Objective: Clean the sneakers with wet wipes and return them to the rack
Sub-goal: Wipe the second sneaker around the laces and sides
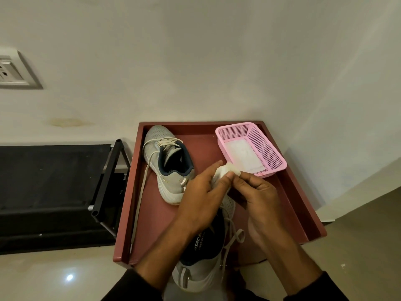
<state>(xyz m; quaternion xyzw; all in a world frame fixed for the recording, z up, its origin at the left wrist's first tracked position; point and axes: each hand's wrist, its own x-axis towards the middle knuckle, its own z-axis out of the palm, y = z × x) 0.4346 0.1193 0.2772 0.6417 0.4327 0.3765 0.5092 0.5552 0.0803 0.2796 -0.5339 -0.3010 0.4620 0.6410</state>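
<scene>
Holding a crumpled white wet wipe [225,171] between both hands, we work above the red-brown tray [301,198], our landmark for everything else. Our left hand [200,197] has its fingers stretched along the wipe with the thumb pressing it, and our right hand [263,197] pinches the same wipe between curled fingers and thumb. At the tray's far right corner sits a pink perforated plastic basket [267,148], rectangular with sloped mesh walls, and a flat white pack [244,154] lies on its bottom. One sneaker [168,161] lies on the tray's left half, toe toward the wall: grey knit mesh upper, navy collar, thick white sole, pale laces trailing loose toward the tray's near edge. The second sneaker [200,266] overhangs the tray's near edge beneath our wrists, heel toward us, its dark insole printed with lettering. Left of the tray stands a black rack [54,185] with a fabric shelf and tubular frame.
</scene>
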